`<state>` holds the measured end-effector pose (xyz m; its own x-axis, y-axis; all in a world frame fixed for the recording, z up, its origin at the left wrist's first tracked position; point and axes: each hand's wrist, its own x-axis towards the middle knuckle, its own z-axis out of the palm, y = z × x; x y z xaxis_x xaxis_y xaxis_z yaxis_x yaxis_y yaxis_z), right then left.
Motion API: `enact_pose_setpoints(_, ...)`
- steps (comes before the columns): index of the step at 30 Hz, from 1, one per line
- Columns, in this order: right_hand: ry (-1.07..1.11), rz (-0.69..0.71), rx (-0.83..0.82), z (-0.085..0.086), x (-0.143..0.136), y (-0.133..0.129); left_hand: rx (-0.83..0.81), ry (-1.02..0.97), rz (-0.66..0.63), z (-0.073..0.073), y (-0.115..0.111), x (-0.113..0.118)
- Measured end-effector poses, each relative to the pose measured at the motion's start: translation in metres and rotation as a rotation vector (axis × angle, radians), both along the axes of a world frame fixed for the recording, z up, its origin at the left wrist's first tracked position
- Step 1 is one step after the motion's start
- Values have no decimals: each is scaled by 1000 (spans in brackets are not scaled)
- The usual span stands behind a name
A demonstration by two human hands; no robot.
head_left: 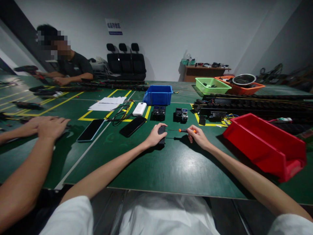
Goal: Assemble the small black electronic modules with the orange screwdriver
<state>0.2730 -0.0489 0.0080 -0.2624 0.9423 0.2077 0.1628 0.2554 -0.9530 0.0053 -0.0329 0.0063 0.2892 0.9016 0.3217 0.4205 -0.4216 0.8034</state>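
My left hand point(156, 135) is closed around a small black box-shaped part point(161, 141) standing on the green table. In my right hand point(197, 137) is a screwdriver point(184, 131) with an orange and black handle, gripped between thumb and fingers. Its thin shaft points left, and the tip is at or very near the side of the black part; contact is too small to make out. Just beyond my hands sit a pair of dark blocks point(158, 113) and, to their right, another dark pair point(181, 115) with one showing metallic parts.
A red bin point(264, 147) stands close to my right forearm. Ahead is a blue bin point(158, 95). Phones point(133, 126), a white power bank point(139, 109), cables and papers point(107, 103) lie to the left. A co-worker's hands point(49, 127) rest at far left; another person point(73, 67) sits across.
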Motion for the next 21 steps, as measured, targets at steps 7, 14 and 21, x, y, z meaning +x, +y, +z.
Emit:
enact_pose_setpoints(7, 10, -5, -13, -2, 0, 1, 0, 6, 7, 0, -1, 0)
enact_pose_setpoints(14, 43, 24, -37, -1, 2, 0, -2, 4, 6, 0, -1, 0)
enact_pose_setpoints(21, 28, 11, 7, 0, 2, -1, -6, 2, 6, 0, -1, 0)
